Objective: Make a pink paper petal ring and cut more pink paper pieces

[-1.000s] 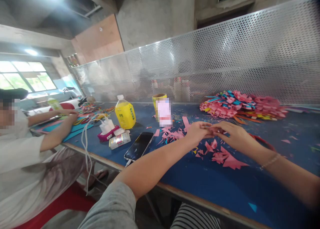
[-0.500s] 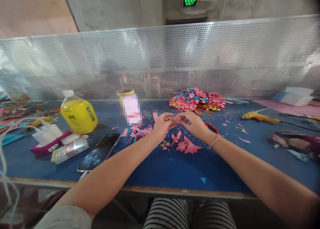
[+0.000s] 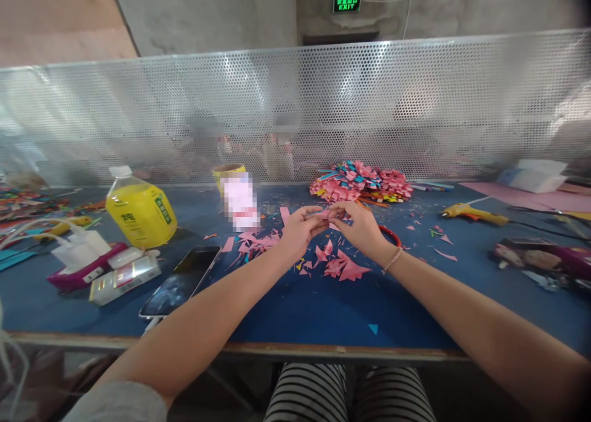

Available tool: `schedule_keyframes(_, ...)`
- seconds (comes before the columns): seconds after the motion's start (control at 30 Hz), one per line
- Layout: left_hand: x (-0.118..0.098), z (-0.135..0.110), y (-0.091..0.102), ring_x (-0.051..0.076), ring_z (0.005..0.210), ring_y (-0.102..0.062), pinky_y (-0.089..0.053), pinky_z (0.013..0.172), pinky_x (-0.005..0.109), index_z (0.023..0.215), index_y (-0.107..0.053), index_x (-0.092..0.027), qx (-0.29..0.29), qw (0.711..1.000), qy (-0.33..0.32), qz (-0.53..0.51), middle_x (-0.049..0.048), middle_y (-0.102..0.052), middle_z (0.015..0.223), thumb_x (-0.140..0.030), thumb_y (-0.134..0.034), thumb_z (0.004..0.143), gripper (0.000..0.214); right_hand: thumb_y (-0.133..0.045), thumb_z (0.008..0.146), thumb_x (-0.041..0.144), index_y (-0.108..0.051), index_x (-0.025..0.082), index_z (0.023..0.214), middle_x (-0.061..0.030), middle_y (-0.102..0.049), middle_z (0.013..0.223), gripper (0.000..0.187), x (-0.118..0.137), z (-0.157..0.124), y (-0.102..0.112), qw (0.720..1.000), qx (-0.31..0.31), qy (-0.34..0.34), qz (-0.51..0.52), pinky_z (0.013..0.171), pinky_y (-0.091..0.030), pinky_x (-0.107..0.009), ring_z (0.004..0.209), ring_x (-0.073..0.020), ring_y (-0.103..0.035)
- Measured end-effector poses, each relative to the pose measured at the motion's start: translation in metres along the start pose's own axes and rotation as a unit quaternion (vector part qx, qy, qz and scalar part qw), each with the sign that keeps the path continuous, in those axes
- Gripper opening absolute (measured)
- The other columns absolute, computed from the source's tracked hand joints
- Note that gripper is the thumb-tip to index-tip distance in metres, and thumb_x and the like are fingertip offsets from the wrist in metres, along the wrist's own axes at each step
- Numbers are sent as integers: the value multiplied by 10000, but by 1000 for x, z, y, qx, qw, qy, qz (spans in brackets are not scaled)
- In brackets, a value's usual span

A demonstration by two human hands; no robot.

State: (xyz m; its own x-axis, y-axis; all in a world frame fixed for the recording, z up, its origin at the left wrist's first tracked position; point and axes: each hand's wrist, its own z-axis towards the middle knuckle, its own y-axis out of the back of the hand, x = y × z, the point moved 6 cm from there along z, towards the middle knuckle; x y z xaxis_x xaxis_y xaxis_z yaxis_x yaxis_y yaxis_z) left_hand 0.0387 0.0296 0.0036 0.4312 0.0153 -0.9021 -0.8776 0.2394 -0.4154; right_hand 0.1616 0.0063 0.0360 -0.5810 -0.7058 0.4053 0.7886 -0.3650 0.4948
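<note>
Through the head camera I see a small pink paper piece (image 3: pixel 325 214) over the counter (image 3: pixel 318 317), between the left hand (image 3: pixel 297 231) and the right hand (image 3: pixel 362 226). Each hand's grip appears pinched on it, though the fingers hide its exact shape. Nearer to me lie pink scraps (image 3: pixel 344 268); a red loop (image 3: pixel 392 234) is beside the right hand. Farther back rests a colourful paper heap (image 3: pixel 339 183).

Exit sign (image 3: pixel 346 3): is showing 安全出口 above EXIT in glowing green, on the concrete wall (image 3: pixel 443 13).
Yellow bottle (image 3: pixel 141 208): is bearing dark characters, with pale ones filling a green label (image 3: pixel 163 211), too blurred to read.
Carton (image 3: pixel 124 278): is carrying print too small to read.
</note>
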Motion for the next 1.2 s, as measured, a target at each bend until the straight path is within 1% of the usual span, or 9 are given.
schedule_keyframes(0.2, -5, -2, -3, 145, 708, -633, -463, 822, 348, 821, -561, -119, 11, 999, -28, 27, 50, -656, 725, -78, -613, 642, 191, -587, 719, 266, -548, 180, 884, -23, -609, 737, 190, -9, 2, -1, 995, -26, -77, 55, 647, -460, -294, 668, -143, -563)
schedule_keyframes(0.33, -6, -2, -3, 143, 716, -629, -457, 821, 345, 824, -578, -127, 19, 997, -49, 64, 37, -652, 721, -96, -634, 624, 210, -645, 657, 316, -534, 179, 882, -58, -594, 872, 286, -18, 2, 0, 986, -58, -128, 92, 599, -457, -283, 682, -139, -552)
schedule_keyframes(0.43, -6, -1, -1, 132, 688, -617, -459, 798, 341, 835, -585, -133, 19, 991, -67, 114, 16, -637, 672, -106, -668, 598, 252, -648, 641, 312, -540, 172, 887, -69, -596, 931, 303, -24, 1, -7, 971, -31, -172, 161, 633, -467, -286, 734, -144, -571)
schedule_keyframes(0.53, -5, 1, 2, 125, 677, -610, -465, 781, 335, 828, -588, -137, 12, 990, -66, 122, 14, -635, 671, -112, -680, 593, 254, -623, 659, 321, -577, 165, 830, -41, -624, 785, 237, -25, -1, -16, 954, 24, -206, 218, 654, -464, -285, 702, -141, -579)
schedule_keyframes(0.77, -3, 5, 1, 134, 661, -633, -492, 744, 315, 789, -586, -117, 36, 998, -1, 52, 35, -653, 686, -80, -639, 628, 173, -625, 653, 340, -635, 151, 720, -14, -618, 631, 201, -24, 0, -16, 948, 46, -224, 222, 578, -432, -253, 575, -108, -535)
schedule_keyframes(0.93, 0, 5, 2, 145, 698, -648, -498, 751, 312, 803, -599, -110, 40, 998, 27, 51, 58, -668, 757, -66, -613, 658, 152, -604, 663, 347, -648, 150, 750, -12, -618, 619, 220, -35, -2, -22, 929, 63, -245, 269, 559, -432, -247, 555, -104, -536)
schedule_keyframes(1.03, 2, 6, 4, 141, 682, -647, -500, 748, 320, 805, -590, -116, 25, 998, 25, 56, 54, -664, 753, -68, -587, 685, 129, -556, 701, 362, -643, 155, 769, -13, -617, 624, 235, -40, -5, -25, 920, 63, -256, 290, 561, -444, -254, 560, -113, -550)
schedule_keyframes(1.13, 3, 6, 8, 132, 631, -636, -504, 727, 326, 772, -570, -126, -7, 996, 19, 86, 32, -648, 675, -59, -585, 679, 116, -515, 738, 382, -636, 159, 772, -23, -622, 650, 255, -38, -6, -26, 933, 68, -237, 262, 582, -458, -265, 603, -131, -570)
schedule_keyframes(1.2, 1, 5, 10, 118, 604, -621, -503, 721, 320, 729, -563, -130, -24, 994, 5, 104, 15, -630, 635, -46, -590, 660, 112, -546, 722, 376, -631, 164, 785, -31, -636, 697, 237, -34, -6, -26, 945, 79, -217, 232, 609, -466, -271, 653, -144, -585)
